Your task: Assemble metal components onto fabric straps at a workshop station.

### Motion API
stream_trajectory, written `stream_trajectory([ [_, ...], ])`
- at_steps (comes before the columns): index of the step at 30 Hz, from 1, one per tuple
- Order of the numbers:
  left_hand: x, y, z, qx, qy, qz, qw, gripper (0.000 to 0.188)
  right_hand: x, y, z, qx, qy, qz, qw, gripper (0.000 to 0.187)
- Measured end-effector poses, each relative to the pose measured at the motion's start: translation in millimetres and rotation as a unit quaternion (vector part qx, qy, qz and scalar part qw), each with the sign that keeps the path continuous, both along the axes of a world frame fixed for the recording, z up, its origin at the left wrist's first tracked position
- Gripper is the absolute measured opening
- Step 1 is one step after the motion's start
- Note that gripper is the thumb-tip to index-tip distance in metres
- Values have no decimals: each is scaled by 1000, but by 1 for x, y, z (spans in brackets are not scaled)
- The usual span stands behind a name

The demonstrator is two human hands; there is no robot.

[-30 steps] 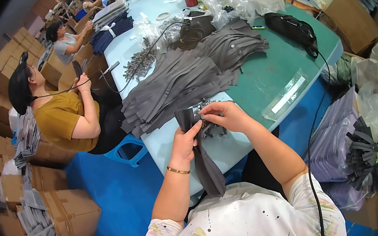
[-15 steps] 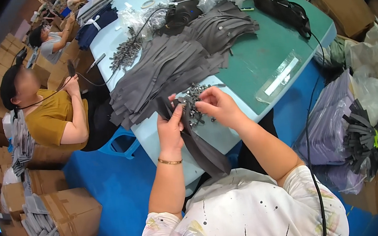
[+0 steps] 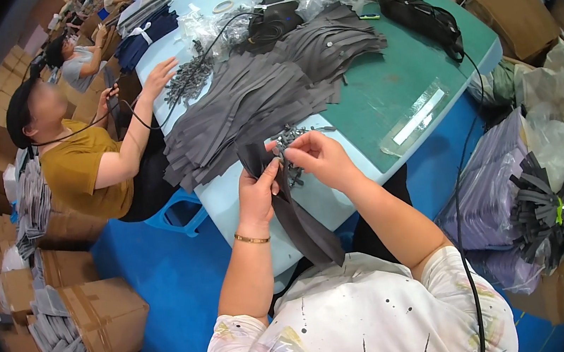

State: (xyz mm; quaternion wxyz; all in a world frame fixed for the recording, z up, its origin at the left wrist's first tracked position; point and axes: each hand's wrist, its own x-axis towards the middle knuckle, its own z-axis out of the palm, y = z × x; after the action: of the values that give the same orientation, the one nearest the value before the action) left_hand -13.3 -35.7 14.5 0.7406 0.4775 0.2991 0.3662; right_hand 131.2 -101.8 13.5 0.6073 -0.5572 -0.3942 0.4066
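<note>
Mid-frame, the left hand [image 3: 258,192] still pinches a dark grey strap [image 3: 300,220]; the right hand [image 3: 319,159] now grips small metal clips [image 3: 286,140], shifted slightly rightward.

Dark grey fabric strip [image 3: 300,218] hangs limp and long from its pinched top end, draping down off the near edge of the counter [image 3: 385,91], slightly twisted. Just beside its top, a small cluster of dark metal clips [image 3: 290,148] is held above the counter's pale edge.
</note>
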Motion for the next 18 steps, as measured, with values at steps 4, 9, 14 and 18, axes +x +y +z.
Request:
stream_trajectory([
  [4, 1, 0, -3, -22, -15, -14, 1000, 27, 2, 4, -6, -19, 46, 1, 999, 16],
  [9, 0, 7, -2, -116, -90, -31, 989, 27, -5, 4, -13, 107, 139, -30, 984, 11],
  [14, -2, 7, -6, -110, -95, -57, 988, 28, 2, 1, -5, 40, 129, 54, 989, 12],
  [18, -1, 3, 0, -68, -50, -57, 995, 26, 13, 1, -1, -41, 145, 106, 983, 12],
])
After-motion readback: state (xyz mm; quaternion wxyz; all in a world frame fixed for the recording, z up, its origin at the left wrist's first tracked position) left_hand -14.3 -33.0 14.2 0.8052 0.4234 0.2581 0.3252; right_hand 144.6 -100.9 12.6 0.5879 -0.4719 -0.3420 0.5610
